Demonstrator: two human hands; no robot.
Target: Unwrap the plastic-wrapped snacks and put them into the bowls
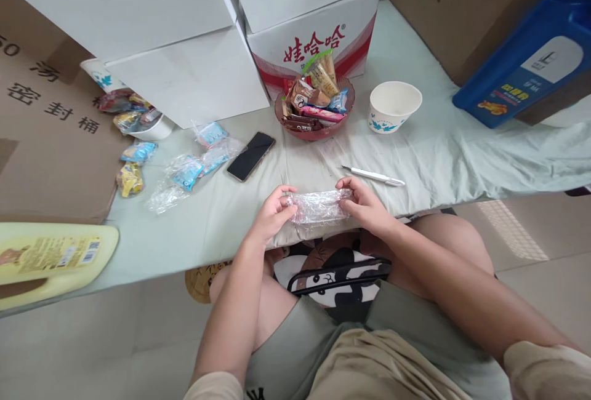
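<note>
Held between the left hand [273,214] and the right hand [369,209], just at the near edge of the cloth [207,221]: the packet [321,206]. Clamped lightly at each end between thumb and fingers. Likely to slide off the edge if loosened at one end, from slick plastic on a sagging border; likely to dent or split if squeezed or pulled hard. Clear, crinkled and shiny outside, roughly oblong. Just beyond the right hand, slim, white and apparently thin-bladed: the knife [376,176], liable to nick a finger if brushed. Farther out, glossy and flat: the phone [252,156]. To its left, crumpled filmy sachets [188,172]. Beyond, reddish, translucent and round: the bowl [318,134], heaped with snacks [324,114]. Beside it, flared and papery: the cup [390,120], easily tipped if bumped.
</note>
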